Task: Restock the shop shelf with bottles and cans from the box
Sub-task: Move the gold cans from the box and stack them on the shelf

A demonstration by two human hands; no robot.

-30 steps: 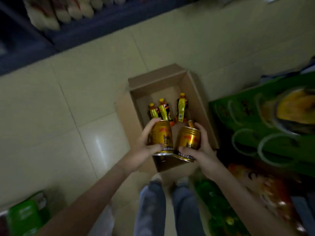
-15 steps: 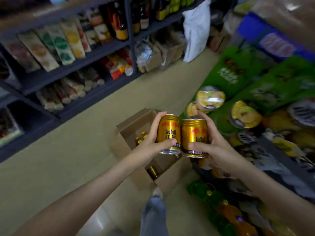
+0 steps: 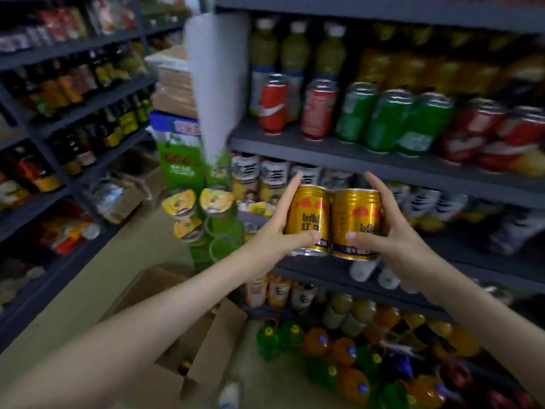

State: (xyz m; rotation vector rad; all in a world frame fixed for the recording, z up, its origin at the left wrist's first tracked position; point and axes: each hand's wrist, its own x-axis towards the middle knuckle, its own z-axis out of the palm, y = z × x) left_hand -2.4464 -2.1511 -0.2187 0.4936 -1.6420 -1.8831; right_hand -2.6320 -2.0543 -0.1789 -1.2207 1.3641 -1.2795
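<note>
1. Left hand (image 3: 274,237) grips one gold Red Bull can (image 3: 308,219); right hand (image 3: 392,234) grips a second Red Bull can (image 3: 355,222).
2. Both cans are upright and touching in front of the middle shelf (image 3: 330,278), not yet placed.
3. Cardboard box (image 3: 221,340) on the floor appears to hold more stock, so restocking is judged incomplete.

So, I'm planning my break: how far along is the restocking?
Done: the upper can row looks full. In hand: the left hand grips one gold can, the right hand a second gold can, before the middle shelf. Left: placing both; the box shows another item.
</note>
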